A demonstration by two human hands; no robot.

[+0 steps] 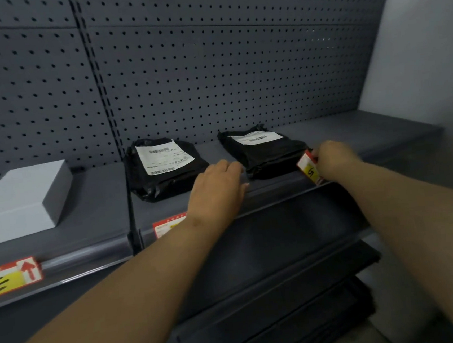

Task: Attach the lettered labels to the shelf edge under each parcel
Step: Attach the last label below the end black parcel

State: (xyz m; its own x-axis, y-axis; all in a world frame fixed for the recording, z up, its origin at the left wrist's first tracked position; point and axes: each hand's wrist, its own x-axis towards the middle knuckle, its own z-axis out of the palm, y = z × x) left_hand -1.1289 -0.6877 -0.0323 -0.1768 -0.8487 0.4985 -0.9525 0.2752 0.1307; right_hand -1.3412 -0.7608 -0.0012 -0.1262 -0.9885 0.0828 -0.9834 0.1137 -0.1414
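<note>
Two black bagged parcels lie on the grey shelf: one (164,169) in the middle, another (266,151) to its right. My right hand (333,159) pinches a red-and-yellow lettered label (310,169) tilted at the shelf edge (277,190) below the right parcel. My left hand (217,190) rests flat on the shelf edge between the two parcels, fingers spread, holding nothing. A label (167,226) sits in the edge strip under the middle parcel, partly hidden by my left wrist. Another label marked E (8,278) is on the left shelf's edge.
A white box (21,202) lies on the left shelf above the E label. Grey pegboard (210,76) backs the shelves. A lower dark shelf (285,276) juts out beneath. A pale wall (424,55) closes the right side.
</note>
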